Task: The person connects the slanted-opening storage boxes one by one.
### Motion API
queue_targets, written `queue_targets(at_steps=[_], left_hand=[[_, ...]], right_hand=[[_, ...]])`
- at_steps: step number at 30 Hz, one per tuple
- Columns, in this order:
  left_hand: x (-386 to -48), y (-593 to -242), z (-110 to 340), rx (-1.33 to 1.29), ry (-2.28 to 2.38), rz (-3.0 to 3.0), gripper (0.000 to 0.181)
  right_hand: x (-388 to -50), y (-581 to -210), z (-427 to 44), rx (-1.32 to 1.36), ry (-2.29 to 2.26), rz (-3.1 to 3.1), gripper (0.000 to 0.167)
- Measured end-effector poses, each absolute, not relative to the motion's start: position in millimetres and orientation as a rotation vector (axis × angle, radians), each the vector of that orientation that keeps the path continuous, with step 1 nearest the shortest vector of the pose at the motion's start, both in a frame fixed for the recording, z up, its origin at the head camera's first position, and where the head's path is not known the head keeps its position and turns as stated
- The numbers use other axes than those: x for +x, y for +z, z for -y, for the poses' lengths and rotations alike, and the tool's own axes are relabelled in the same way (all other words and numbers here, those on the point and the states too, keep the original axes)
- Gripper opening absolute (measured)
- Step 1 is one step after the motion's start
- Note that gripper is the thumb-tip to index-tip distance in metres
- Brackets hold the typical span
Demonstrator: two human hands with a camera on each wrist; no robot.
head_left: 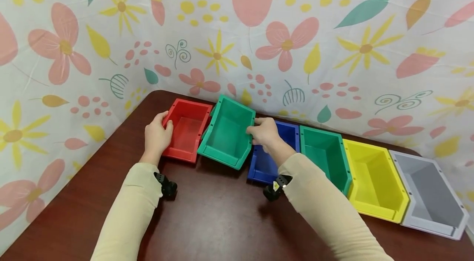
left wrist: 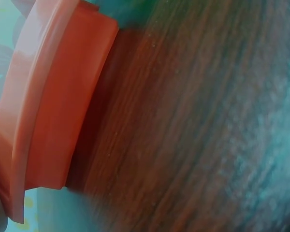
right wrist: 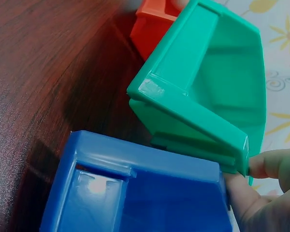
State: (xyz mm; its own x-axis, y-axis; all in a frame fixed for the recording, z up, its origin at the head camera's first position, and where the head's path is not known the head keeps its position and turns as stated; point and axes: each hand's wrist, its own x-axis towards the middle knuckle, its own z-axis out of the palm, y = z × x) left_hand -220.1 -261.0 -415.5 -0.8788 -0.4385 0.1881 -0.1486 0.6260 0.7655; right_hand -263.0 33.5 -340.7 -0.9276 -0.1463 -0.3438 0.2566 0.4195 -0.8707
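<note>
My left hand [head_left: 157, 135] holds the left rim of a red plastic bin [head_left: 188, 133], thumb on the inner side. In the left wrist view the bin's outer wall [left wrist: 63, 101] fills the left side, with only a bit of the hand at the edge. With thumb and fingers my right hand [head_left: 267, 134] pinches the right rim of a green bin [head_left: 230, 129]. This bin is tilted, between the red bin and a blue bin [head_left: 263, 166]. In the right wrist view the right hand [right wrist: 268, 193] is beside the blue bin's corner.
Right of the blue bin a second green bin [head_left: 322, 150], a yellow bin [head_left: 374, 178] and a grey bin [head_left: 429, 191] stand in a row. All are on a dark brown wooden table [head_left: 207, 220]. A flower-patterned cloth [head_left: 222, 14] hangs behind the table and along its left.
</note>
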Motion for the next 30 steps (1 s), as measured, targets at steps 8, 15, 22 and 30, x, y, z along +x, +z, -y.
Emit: queue_targets(at_steps=[8,15,22,30], left_hand=[[-221,-414,257,0.47,-1.113,2.497,0.043],[-221,-415,253,0.465,-1.103,2.471,0.043],[-223,-414,252,0.475,-1.107,2.44,0.043],[-222,-418,253,0.477,-1.082,2.446,0.043]], right_hand=[[-268,-312,-28,-0.067,-1.274,-2.508,0.016],[-278,-290,-15,-0.183,-0.889,-2.718,0.043],[-282,-300,-16,-0.214,-0.815,-2.712,0.041],[-280,-316,-16,-0.524,-0.689,-2.971,0.057]])
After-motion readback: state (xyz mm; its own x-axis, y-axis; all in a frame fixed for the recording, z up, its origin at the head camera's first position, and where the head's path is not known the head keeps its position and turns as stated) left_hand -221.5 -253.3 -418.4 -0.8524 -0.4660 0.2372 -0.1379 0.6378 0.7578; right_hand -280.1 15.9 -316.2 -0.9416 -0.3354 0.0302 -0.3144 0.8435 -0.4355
